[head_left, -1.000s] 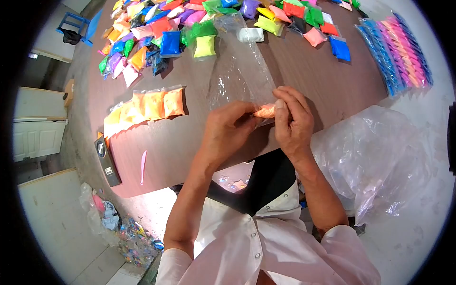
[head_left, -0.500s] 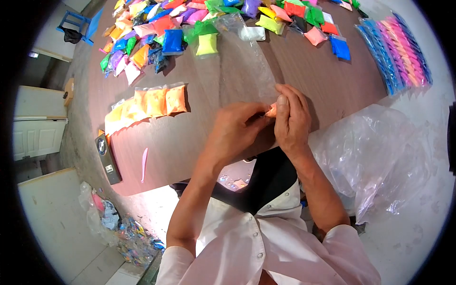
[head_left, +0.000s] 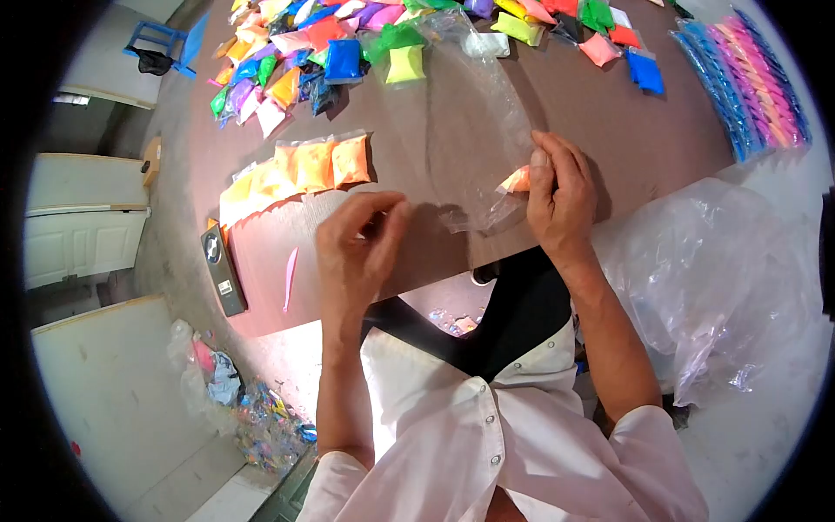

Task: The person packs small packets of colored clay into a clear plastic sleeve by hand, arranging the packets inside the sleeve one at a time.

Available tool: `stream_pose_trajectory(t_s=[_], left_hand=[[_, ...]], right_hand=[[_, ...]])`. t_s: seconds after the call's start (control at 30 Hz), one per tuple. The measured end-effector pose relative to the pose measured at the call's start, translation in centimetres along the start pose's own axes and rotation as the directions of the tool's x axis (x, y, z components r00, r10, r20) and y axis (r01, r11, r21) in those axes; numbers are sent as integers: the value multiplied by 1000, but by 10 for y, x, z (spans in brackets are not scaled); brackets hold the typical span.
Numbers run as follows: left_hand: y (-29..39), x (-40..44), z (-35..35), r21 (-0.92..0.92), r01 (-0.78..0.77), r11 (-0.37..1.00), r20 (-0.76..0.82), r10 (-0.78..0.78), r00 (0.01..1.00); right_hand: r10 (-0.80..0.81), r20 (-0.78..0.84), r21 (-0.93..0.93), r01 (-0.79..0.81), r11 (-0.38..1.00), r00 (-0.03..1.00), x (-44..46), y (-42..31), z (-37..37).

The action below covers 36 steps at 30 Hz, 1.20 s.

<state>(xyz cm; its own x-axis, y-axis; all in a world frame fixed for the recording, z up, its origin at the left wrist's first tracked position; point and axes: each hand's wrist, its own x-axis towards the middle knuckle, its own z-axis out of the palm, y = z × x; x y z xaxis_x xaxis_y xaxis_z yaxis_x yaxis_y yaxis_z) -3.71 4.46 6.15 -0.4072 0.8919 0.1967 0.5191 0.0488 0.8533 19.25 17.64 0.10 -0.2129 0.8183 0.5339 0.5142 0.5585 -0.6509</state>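
Note:
My right hand [head_left: 564, 196] is closed on a long clear plastic bag [head_left: 497, 104], its thumb laid along the fingers. At that thumb an orange packet [head_left: 517, 181] pokes out, partly hidden by the hand. The bag lies across the table toward the heap of packets. My left hand [head_left: 358, 248] is held apart from the bag, over the table's near edge, with fingers curled toward the thumb. Its fingertips are turned away, and I cannot see anything between them. Nearest to it are a row of orange packets [head_left: 315, 165] and a pink plastic stick [head_left: 290, 278].
A heap of colourful packets [head_left: 344, 61] covers the table's far side. A black box [head_left: 223, 270] lies at the left edge. Twisted colourful strips in bags [head_left: 744, 87] lie at the right edge. A large clear plastic sheet [head_left: 696, 270] hangs at the right, beside my arm.
My left hand has let go of the orange packet and moved left, away from my right hand. My right hand keeps its hold. The whole view has shifted slightly.

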Motion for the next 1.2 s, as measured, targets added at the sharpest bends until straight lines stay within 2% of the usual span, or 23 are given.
stream_pose_trajectory(t_s=[0.1,0.17,0.23,0.27,0.3,0.37,0.5,0.57,0.8,0.87,0.93,1.0,1.07,1.1,1.17,1.2], left_hand=[[10,-10,16,5,-10,1000,142,10,990],[18,-15,28,-32,10,999,153,-5,988],[21,-20,34,83,-65,994,184,49,982],[14,-21,39,144,-156,977,172,130,976],[13,-22,42,144,-156,977,173,130,976],[12,-27,45,306,-132,943,253,53,966],[8,-34,45,374,-221,901,242,135,961],[11,-37,42,399,-332,855,290,226,930],[11,-54,31,436,-409,802,317,289,903],[9,-57,28,424,-403,811,303,292,907],[1,-61,26,386,-391,835,271,303,914],[-3,-65,21,345,-381,858,237,313,920],[-5,-68,14,288,-293,912,108,274,956],[-8,-69,8,288,-290,913,105,271,957],[-16,-70,-9,420,-153,895,-89,208,974],[-23,-71,-21,488,-121,865,-129,209,969]], right_hand=[[2,3,6,-2,1000,1000,-2,2,0],[0,3,8,0,1000,1000,-1,2,0],[20,3,-19,-20,1000,1000,-1,1,0],[22,2,-19,-21,1000,1000,-1,0,0],[21,6,-19,-21,1000,1000,-1,1,0],[22,11,-17,-22,1000,1000,-1,1,0],[-21,16,-24,22,999,1000,-1,2,0],[-46,14,-47,46,998,999,0,1,0],[-72,23,-52,73,996,997,-2,3,0],[-85,18,-47,86,995,996,-3,2,1],[-11,7,39,11,999,1000,-4,-1,-1],[-1,-6,68,1,998,1000,-8,-1,-1],[8,-18,96,-6,995,1000,-9,-1,-3],[10,-30,127,-6,992,1000,-9,-2,-6],[10,-40,161,-3,987,999,-9,-4,-11],[-95,-111,93,105,990,989,-10,-6,-15]])
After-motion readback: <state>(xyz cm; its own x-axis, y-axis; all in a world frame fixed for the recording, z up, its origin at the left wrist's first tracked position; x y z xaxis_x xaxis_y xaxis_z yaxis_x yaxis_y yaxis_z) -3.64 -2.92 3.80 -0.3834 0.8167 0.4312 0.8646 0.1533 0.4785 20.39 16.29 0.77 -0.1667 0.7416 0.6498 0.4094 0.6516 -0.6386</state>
